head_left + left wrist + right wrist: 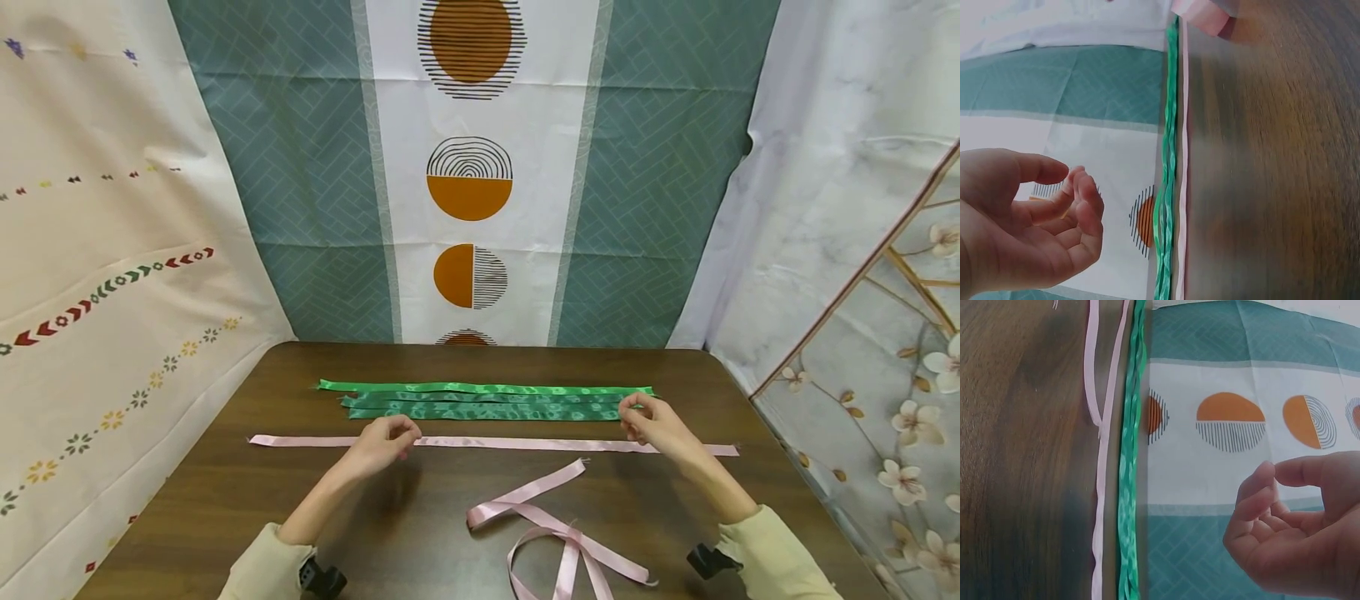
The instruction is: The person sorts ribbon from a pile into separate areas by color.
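Note:
My left hand (384, 443) hovers over the left part of a straight pale pink ribbon (517, 443), its fingers loosely bent and holding nothing. In the left wrist view a small gap shows between that hand's (1047, 219) thumb and fingers. Over the right ends of the green ribbons is my right hand (656, 423). The right wrist view shows its (1291, 525) thumb tip close to the index fingertip, with nothing held. A bright green ribbon (480, 388) lies behind darker green ribbons (480, 408), all stretched left to right. Nearer me lies a loosely folded pink ribbon (555, 517).
The brown wooden table (420, 533) has its back edge against a teal and white hanging cloth (495, 275). Patterned cream cloth (112, 292) hangs on the left, and a floral, marbled cloth (847, 333) on the right.

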The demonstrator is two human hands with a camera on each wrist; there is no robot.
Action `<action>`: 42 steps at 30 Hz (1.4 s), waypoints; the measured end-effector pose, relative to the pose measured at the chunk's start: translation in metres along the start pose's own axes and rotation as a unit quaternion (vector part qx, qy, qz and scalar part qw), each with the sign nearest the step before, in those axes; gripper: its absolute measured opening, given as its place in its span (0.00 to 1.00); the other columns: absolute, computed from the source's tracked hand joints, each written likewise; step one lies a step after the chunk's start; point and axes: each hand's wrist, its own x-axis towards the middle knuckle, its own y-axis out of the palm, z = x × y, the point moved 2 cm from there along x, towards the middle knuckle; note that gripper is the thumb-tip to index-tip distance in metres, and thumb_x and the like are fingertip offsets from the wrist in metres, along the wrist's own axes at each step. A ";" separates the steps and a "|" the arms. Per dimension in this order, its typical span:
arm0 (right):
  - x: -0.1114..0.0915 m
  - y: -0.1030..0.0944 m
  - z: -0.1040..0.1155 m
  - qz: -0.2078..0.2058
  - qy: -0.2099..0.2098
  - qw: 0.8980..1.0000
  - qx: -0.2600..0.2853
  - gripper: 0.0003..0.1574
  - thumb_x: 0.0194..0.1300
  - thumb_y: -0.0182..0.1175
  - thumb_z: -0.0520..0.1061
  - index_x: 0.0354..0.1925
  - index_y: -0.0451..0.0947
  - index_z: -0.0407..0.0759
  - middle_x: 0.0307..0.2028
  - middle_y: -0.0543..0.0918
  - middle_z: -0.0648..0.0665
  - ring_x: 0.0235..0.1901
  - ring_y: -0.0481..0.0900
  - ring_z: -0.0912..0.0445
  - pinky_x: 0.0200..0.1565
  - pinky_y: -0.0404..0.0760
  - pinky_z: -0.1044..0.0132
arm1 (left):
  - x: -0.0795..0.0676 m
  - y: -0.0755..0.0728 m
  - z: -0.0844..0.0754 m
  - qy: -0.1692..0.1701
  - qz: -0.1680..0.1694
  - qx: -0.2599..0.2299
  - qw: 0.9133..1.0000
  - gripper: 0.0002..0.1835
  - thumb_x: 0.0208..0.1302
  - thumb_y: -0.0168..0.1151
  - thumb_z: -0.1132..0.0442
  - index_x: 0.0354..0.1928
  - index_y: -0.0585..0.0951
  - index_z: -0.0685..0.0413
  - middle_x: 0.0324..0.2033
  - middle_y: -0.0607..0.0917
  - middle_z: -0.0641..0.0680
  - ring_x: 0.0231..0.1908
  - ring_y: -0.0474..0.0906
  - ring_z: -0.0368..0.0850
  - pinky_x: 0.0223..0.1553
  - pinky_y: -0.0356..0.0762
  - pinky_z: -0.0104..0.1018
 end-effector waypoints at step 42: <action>0.002 0.049 0.017 0.143 -0.067 0.987 -0.038 0.15 0.73 0.51 0.44 0.49 0.72 0.33 0.40 0.82 0.34 0.40 0.82 0.47 0.37 0.77 0.61 | 0.001 0.023 -0.014 0.057 0.065 -0.054 0.995 0.11 0.71 0.54 0.63 0.43 0.79 0.67 0.34 0.83 0.66 0.31 0.79 0.45 0.36 0.76 0.36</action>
